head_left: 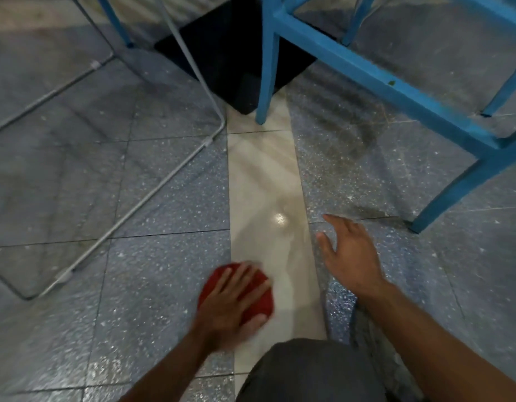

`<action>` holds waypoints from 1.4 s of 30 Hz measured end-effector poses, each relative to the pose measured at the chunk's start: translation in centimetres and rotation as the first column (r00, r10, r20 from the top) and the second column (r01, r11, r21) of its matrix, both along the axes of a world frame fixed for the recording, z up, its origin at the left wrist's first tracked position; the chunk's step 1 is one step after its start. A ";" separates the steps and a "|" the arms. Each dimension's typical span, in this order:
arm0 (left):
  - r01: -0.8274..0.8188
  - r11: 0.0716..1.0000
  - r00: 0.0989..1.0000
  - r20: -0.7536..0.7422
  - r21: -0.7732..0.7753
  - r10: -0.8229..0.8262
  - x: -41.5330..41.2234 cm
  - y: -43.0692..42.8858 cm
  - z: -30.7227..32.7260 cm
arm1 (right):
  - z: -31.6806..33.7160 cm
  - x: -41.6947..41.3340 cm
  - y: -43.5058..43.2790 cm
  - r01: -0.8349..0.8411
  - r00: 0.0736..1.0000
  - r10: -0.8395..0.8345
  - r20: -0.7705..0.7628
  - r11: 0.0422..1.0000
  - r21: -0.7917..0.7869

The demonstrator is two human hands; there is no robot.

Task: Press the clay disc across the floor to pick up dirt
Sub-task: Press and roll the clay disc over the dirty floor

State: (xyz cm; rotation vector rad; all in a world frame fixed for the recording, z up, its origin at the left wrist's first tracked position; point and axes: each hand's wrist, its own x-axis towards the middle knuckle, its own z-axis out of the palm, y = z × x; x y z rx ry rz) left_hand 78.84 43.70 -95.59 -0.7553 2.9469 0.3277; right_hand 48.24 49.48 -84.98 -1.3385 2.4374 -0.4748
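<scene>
A flat red clay disc (261, 300) lies on the floor where the blue speckled tiles meet a pale cream strip (265, 175). My left hand (230, 300) presses down on it with straight, spread fingers, covering most of its middle. My right hand (348, 250) is off to the right of the disc, fingers spread and relaxed just above or on the blue speckled tile, holding nothing.
A blue chair frame (367, 71) stands at the upper right, one leg (267, 68) on the cream strip. A grey metal tube frame (135, 210) runs across the left floor. A black base (236, 53) sits at top centre. My knee (309, 372) is at the bottom.
</scene>
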 end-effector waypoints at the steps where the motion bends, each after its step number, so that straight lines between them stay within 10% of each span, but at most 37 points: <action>1: -0.105 0.994 0.994 0.017 0.001 0.105 2.4 -1.5 -0.1 | 0.1 0.5 -0.5 -0.015 1.000 0.015 0.009 1.000 0.004; 9: -0.804 0.593 0.592 -0.033 0.032 0.805 -1.3 -5.5 -0.7 | 1.4 5.0 -4.4 -0.241 0.970 0.235 0.059 0.963 0.121; 15: -0.360 0.933 0.932 -0.043 0.021 0.361 4.1 5.3 -1.5 | 2.1 7.0 -6.5 -0.358 0.933 0.342 0.112 0.910 0.209; 19: -0.415 0.910 0.910 -0.004 0.023 0.415 14.4 9.2 -0.4 | 2.1 8.7 -7.4 -0.414 0.910 0.400 0.105 0.872 0.261; 27: -0.963 0.244 0.244 -0.011 0.115 0.970 14.0 -0.1 0.0 | 2.4 15.0 -10.7 -0.574 0.817 0.555 0.155 0.763 0.296; 33: -0.919 0.300 0.311 0.003 0.256 0.950 12.1 -1.9 0.6 | 2.7 21.4 -14.6 -0.715 0.698 0.681 0.222 0.649 0.258; 36: -0.926 0.057 0.097 0.090 0.373 0.991 12.6 -1.3 2.1 | 4.2 23.9 -15.2 -0.764 0.644 0.713 0.276 0.580 0.282; 42: -0.128 -0.498 -0.489 0.382 0.858 0.784 13.5 3.1 15.9 | 10.4 26.8 -11.2 -0.817 0.574 0.672 0.468 0.432 0.382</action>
